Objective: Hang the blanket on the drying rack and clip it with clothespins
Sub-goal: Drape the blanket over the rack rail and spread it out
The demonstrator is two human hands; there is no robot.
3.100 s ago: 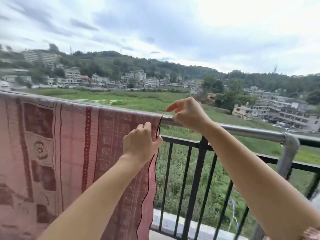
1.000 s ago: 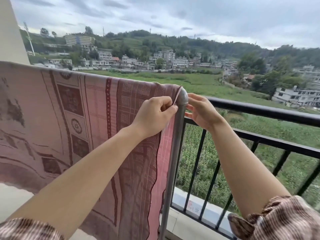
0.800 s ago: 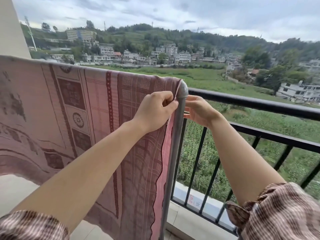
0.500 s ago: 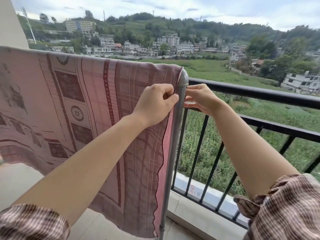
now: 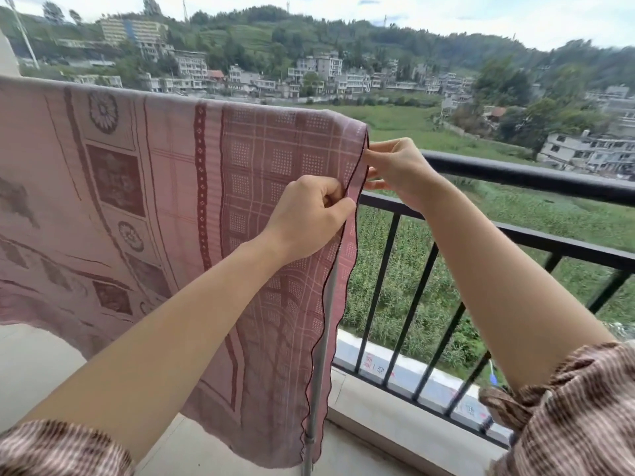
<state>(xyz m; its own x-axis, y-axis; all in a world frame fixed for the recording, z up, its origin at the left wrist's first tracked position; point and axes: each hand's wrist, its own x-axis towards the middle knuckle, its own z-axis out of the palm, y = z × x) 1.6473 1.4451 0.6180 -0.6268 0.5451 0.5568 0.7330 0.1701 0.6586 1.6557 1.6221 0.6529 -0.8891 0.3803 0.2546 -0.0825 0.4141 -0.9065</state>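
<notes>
- Striped sleeves (image 5: 567,417) frame the bottom corners; both bare forearms reach forward to one spot.
- The left hand (image 5: 309,218) has its grip closed on the blanket (image 5: 154,187), fingers curled over the dark-stitched side edge. This probably holds the front layer taut.
- The right hand (image 5: 395,170), slightly higher and farther, pinches the same edge just under the top corner, apparently lining up the two layers where a pin could bite (no clothespin shows in either hand).
- The blanket is already draped over the top bar of the drying rack. It hangs folded, spreads off to the left, and hides the bar.
- The rack's grey post (image 5: 308,455) shows only below the hands, just behind the hem, standing on the pale balcony floor (image 5: 31,372).
- A dark metal railing (image 5: 515,175) closes off the balcony beyond a low ledge.
- Past it lie a green field (image 5: 412,132), a cluster of houses (image 5: 319,68), wooded hills and an overcast sky.
</notes>
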